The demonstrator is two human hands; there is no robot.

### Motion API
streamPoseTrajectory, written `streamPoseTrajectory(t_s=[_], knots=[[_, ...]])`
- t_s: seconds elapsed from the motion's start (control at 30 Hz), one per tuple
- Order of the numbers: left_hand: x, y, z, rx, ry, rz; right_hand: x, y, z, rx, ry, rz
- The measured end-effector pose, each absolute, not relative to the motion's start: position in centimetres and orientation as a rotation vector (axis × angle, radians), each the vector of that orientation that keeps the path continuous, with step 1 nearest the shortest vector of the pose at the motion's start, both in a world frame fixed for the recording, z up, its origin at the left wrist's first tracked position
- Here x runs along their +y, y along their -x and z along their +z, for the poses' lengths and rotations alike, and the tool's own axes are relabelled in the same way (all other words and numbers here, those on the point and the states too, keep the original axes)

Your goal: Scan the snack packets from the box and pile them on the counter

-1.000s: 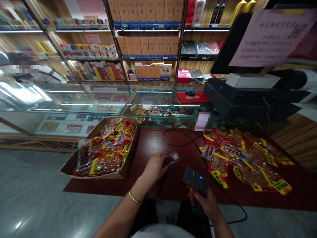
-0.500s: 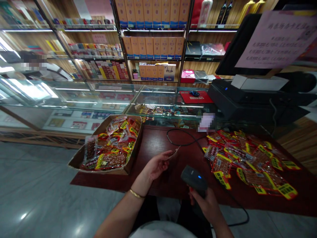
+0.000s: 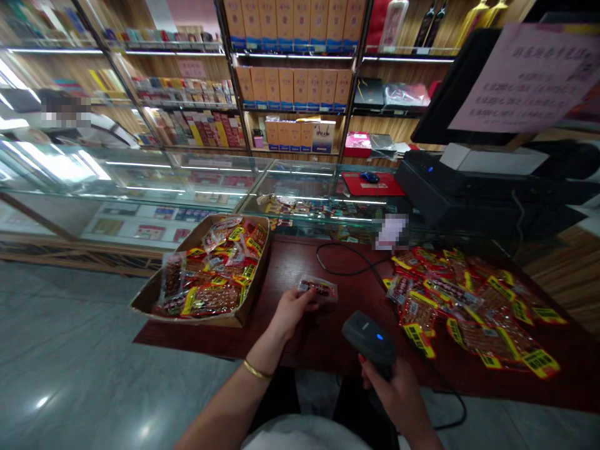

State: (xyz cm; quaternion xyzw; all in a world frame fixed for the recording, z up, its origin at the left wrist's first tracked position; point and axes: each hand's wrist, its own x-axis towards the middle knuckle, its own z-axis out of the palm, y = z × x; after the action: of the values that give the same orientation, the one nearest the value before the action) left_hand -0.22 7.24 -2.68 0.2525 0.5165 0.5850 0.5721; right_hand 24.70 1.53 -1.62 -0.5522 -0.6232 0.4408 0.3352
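Note:
Between the fingers and thumb of my left hand [image 3: 291, 309] is a small clear-wrapped snack packet [image 3: 319, 289], its dark red printed face turned up, low over the dark red table [image 3: 285, 256]. My right hand [image 3: 396, 390] is wrapped round the handle of a black barcode scanner [image 3: 369, 337], which shows a lit blue light and points toward the packet's side of the table. Left of my hands stands an open cardboard box [image 3: 255, 294] full of snack packets [image 3: 213, 300]. To the right lies a spread pile of red and yellow snack packets [image 3: 469, 306].
A black cable [image 3: 337, 272] loops across the table. Behind it runs a glass display counter [image 3: 300, 181] with a mouse [image 3: 369, 177] on a red mat. A monitor [image 3: 450, 94] stands at the right. Another person [image 3: 103, 128] is at the far left.
My left hand has turned over, from palm up to palm down, and the packet now lies flatter, face up. The scanner has stayed nearly in place in my right hand.

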Motion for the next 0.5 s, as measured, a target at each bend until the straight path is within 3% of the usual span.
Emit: streamPoseTrajectory(t_s=[0.2, 0.5], knots=[[6.9, -0.1, -2.5, 1.096, -0.456, 1.446, 1.7, -24.6, 0.0, -1.629, 1.487, 1.091], [6.0, -2.4, -3.9, 1.206, -0.738, 1.474, 1.5, -22.6, 1.3, -1.701, 1.454, 1.236]])
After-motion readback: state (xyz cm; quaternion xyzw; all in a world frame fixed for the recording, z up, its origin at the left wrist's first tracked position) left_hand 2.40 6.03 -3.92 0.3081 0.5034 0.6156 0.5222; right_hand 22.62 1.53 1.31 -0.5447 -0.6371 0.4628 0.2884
